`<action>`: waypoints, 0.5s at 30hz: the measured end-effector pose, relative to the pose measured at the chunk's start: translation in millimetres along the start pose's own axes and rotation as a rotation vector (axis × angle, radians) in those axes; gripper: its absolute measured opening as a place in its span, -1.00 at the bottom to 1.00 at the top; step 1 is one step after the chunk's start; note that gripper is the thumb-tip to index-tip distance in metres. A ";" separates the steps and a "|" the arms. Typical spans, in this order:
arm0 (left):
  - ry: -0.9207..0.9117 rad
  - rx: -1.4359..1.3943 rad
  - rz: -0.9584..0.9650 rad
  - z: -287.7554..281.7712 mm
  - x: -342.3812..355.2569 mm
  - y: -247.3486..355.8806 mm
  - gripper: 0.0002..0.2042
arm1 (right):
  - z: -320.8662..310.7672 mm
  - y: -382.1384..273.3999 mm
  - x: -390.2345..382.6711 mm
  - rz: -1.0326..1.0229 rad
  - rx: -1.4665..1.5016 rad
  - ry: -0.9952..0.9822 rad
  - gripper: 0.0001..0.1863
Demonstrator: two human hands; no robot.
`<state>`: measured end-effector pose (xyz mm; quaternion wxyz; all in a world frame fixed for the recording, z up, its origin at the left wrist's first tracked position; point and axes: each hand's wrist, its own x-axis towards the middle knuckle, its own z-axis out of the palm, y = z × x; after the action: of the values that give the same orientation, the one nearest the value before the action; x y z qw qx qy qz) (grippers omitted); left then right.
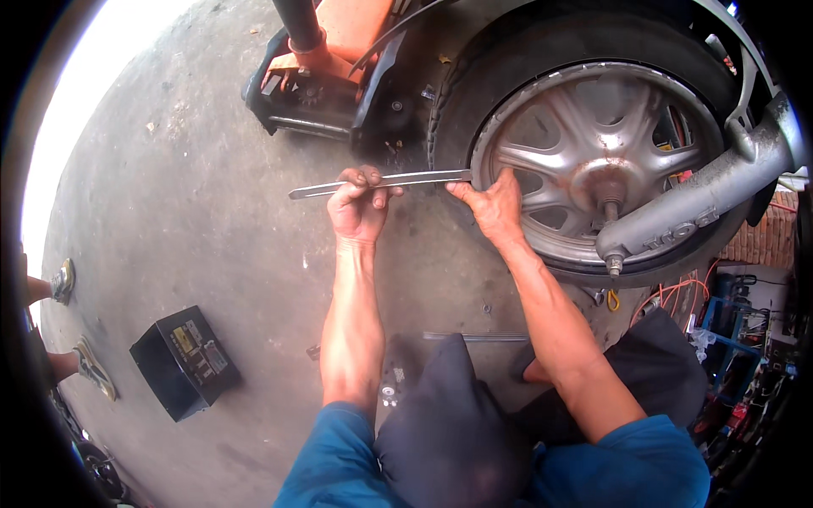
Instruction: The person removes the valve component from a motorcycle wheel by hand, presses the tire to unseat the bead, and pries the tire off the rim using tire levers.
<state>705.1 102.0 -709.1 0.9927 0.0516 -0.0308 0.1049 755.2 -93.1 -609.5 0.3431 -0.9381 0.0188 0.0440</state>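
Observation:
My left hand is closed around a long, flat metal tire lever. The lever runs nearly level, its free end sticking out to the left and its right tip at the edge of the wheel rim. My right hand lies against the black tire and the rim, thumb spread toward the lever's tip and a finger stretched up along the rim; its other fingers are mostly hidden. The wheel has silver spokes and a rusty hub with an axle through it.
A grey metal arm crosses the wheel's right side. An orange floor jack stands at the upper left of the tire. A black box and a metal bar lie on the concrete. Another person's shoes are at the far left.

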 end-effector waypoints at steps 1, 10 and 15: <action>0.034 0.108 0.084 18.7 -6.2 -1.4 -0.89 | 0.4 6.2 2.2 -0.042 0.004 0.035 -0.17; -0.366 1.494 0.600 170.0 -51.2 -49.9 -0.84 | -10.8 -11.9 -5.4 0.094 -0.146 -0.044 -0.17; -0.582 2.016 0.388 206.3 -45.3 -93.5 -0.88 | -15.2 7.6 -10.6 0.051 -0.209 -0.148 -0.10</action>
<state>670.2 -20.6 -516.5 0.4124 0.8664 -0.1736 0.2217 745.1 -108.6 -601.7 0.2426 -0.9622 0.0125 0.1232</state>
